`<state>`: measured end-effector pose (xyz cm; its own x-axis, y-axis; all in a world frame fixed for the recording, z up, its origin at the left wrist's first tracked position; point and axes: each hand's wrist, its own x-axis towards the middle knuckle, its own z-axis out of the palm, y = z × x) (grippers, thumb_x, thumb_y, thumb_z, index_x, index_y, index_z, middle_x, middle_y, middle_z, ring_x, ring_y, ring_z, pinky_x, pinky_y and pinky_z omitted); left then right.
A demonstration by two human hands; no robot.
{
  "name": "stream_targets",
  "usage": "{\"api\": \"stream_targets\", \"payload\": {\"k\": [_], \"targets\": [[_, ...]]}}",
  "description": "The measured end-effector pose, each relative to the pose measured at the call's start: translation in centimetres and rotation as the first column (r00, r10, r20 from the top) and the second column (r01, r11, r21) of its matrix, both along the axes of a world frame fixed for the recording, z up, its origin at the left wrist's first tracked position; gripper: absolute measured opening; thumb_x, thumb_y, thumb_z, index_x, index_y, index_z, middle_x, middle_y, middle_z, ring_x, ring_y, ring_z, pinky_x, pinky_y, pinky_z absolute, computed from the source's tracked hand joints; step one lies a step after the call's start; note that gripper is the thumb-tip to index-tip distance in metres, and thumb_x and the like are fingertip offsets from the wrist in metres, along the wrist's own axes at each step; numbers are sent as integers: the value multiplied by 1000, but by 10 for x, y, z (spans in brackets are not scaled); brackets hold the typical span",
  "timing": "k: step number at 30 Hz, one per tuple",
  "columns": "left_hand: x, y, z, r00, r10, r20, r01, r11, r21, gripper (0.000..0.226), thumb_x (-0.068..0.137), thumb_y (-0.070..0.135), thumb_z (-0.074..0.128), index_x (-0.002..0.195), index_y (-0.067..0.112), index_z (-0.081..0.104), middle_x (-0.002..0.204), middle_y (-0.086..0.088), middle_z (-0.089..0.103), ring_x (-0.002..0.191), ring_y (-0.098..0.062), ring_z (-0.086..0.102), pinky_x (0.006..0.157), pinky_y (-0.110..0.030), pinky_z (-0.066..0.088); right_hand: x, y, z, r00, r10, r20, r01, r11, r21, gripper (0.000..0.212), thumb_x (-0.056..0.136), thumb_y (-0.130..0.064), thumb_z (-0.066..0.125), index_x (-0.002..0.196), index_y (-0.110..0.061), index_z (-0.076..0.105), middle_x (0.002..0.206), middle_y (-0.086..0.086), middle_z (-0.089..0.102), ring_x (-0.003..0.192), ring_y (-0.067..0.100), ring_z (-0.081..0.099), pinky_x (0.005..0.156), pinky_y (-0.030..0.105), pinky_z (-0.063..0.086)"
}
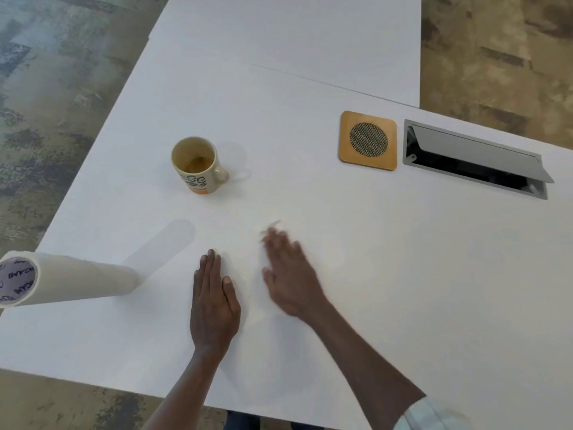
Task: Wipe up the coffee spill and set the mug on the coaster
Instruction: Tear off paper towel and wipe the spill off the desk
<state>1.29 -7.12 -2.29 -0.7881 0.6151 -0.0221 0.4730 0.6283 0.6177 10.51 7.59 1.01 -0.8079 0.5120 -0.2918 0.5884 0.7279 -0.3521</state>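
Standing upright: cream mug [198, 166], little brown liquid inside | hands flat, fingers spread, on table [372, 274]

1 patterned mug [196, 165], 1 square wooden coaster [368, 140], 1 paper towel roll [62, 278], 1 open cable hatch [474, 159] set in the white table [403, 274], and 2 bare hands: left hand [214, 301], right hand [290, 274].

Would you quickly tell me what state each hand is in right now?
Left hand: open, flat on the white table, holding nothing.
Right hand: open, fingers spread, motion-blurred, holding nothing.
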Motion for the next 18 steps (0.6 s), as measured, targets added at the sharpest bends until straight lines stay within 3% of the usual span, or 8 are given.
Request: {"api": "stream_targets", "payload": {"k": [3, 6, 9, 12, 15, 18], "targets": [[-1, 1, 1, 1000, 1, -1, -1, 1000, 4, 52, 104, 20, 28, 152, 0, 37, 161, -10, 36, 154, -18, 26, 126, -38, 20, 44, -45, -5, 991, 132, -31, -132, 991, -5, 65, 99, -34, 32, 156, -18, 8, 166, -3, -4, 152, 14, -4, 124, 42, 7], [0, 1, 0, 1000, -7, -8, 7, 1000, -6, 53, 104, 21, 27, 152, 1, 37, 162, -9, 35, 154, -18, 26, 126, -39, 20, 95, -34, -2, 999, 26, -23, -26, 999, 35, 65, 97, -32, 35, 156, -20, 10, 166, -6, -1, 152, 12, 0, 122, 43, 13], [0, 0, -2, 1000, -11, -4, 11, 1000, -13, 53, 104, 21, 27, 152, 0, 36, 163, -9, 34, 154, -19, 25, 126, -40, 20, 57, 5, 0, 993, -110, 35, 106, 990, 92, 66, 98, -32, 37, 156, -14, 12, 165, 2, 0, 153, 19, 0, 123, 43, 9], [1, 0, -3, 1000, -15, -9, 15, 1000, -13, 53, 104, 22, 27, 152, 0, 36, 163, -10, 33, 154, -19, 24, 126, -40, 20, 20, -12, -1, 999, -43, 23, 43, 999, 7, 68, 99, -34, 35, 156, -9, 7, 165, 7, -5, 153, 24, -4, 124, 43, 1], [0, -1, -5, 1000, -26, -6, 26, 999, -29, 54, 105, 24, 25, 153, 2, 34, 164, -8, 32, 155, -16, 21, 127, -38, 18, 68, -53, -6, 999, 40, 3, -40, 999, 21, 67, 99, -38, 33, 156, -14, 9, 166, 1, -3, 152, 17, -4, 124, 44, 5], [-2, -1, -6, 1000, -22, 4, 23, 999, -41, 55, 105, 25, 24, 154, 3, 32, 165, -7, 30, 156, -15, 18, 127, -36, 15, 136, -43, -7, 992, -121, 32, 118, 989, 85, 66, 99, -40, 33, 156, -19, 8, 166, -4, -4, 152, 13, -2, 121, 42, 9]]}}
